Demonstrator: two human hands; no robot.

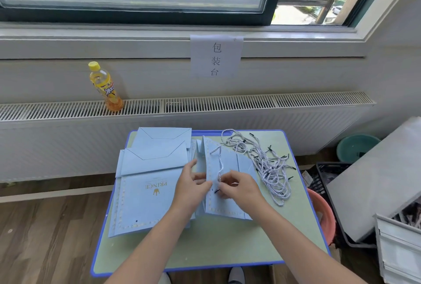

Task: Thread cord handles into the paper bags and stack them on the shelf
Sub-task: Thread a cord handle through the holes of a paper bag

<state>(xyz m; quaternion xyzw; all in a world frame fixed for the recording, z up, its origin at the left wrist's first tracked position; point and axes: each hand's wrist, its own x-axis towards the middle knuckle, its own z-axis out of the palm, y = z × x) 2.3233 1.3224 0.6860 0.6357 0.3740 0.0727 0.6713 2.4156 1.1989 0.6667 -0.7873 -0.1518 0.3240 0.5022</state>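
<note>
While pinching the cord (220,165) just above a punched hole, right hand (237,189) curled tight on the strand, black tip poking out beneath the fingers. Left hand (192,184) alongside, fingers bent against the upright edge of the open paper bag (227,201), steadying it. Cord looping up over the bag's blue panel. Further left, a flat stack of bags (145,183), "PRINCE" and a gold crown printed on the top one. Off to the right, a tangled heap of spare cords (266,163) on the green table (205,249). Back on the radiator ledge, an orange drink bottle (106,87), upright.
</note>
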